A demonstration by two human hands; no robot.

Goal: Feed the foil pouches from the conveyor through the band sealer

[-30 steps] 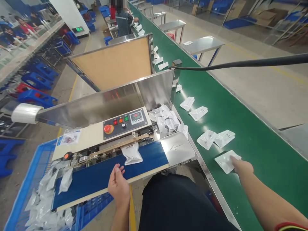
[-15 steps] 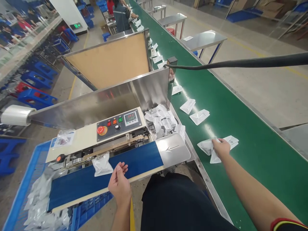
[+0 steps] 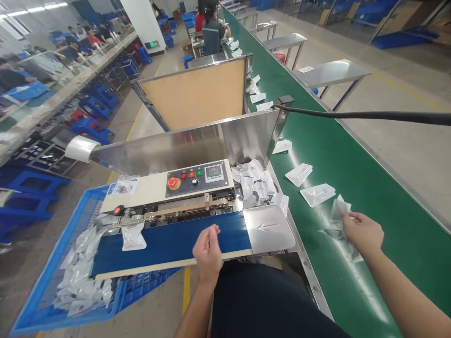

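Right hand (image 3: 362, 232) pinched a pouch (image 3: 340, 206), likely light, floppy, best held edgewise; left hand (image 3: 207, 252) curled, fingers together.

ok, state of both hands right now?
Left hand: closed, fingers curled at the blue belt, nothing visible in it.
Right hand: closed on at least one white pouch; exact count too blurred.
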